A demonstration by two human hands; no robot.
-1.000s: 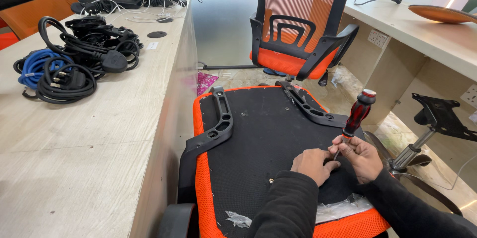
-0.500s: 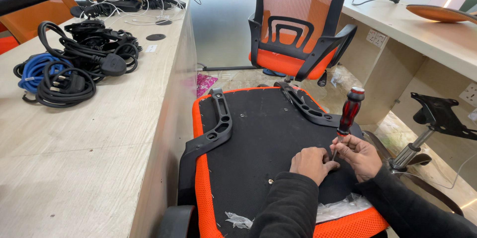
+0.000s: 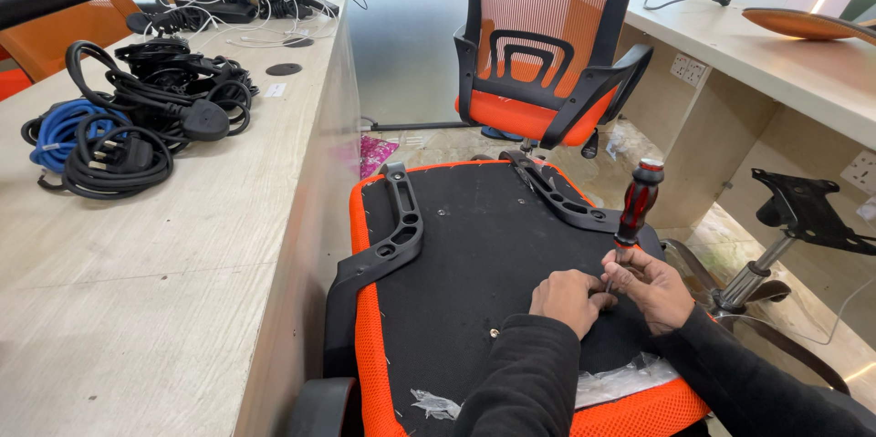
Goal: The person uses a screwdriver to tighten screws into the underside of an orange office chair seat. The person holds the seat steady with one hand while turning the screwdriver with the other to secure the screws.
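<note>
1. Office floor and pale wood desks frame what I see: a long desk runs down the left, a second desk along the right wall.
2. Between them an upturned seat lies with its black underside facing me, orange mesh showing round the edge.
3. Both of my hands sit close together on the right part of that underside. My right hand is closed round the shaft of a screwdriver, whose red and black handle stands up, tilted slightly right. My left hand is curled just beside it, fingertips pinched at the tip.
4. The tip itself and whatever it meets are hidden by my fingers; I cannot tell whether a screw is there.
5. Two black armrest brackets lie on the seat: one at the left, one at the far right corner, just behind the screwdriver.
6. A small screw sits on the black surface near my left sleeve.
7. Crumpled clear plastic lies at the near edge, partly under my arms.
8. Beyond the seat stands an assembled orange chair.
9. A chair base with its gas cylinder lies at the right, cut off by the frame.
10. Coiled black and blue cables lie on the left desk, well apart from my hands.
</note>
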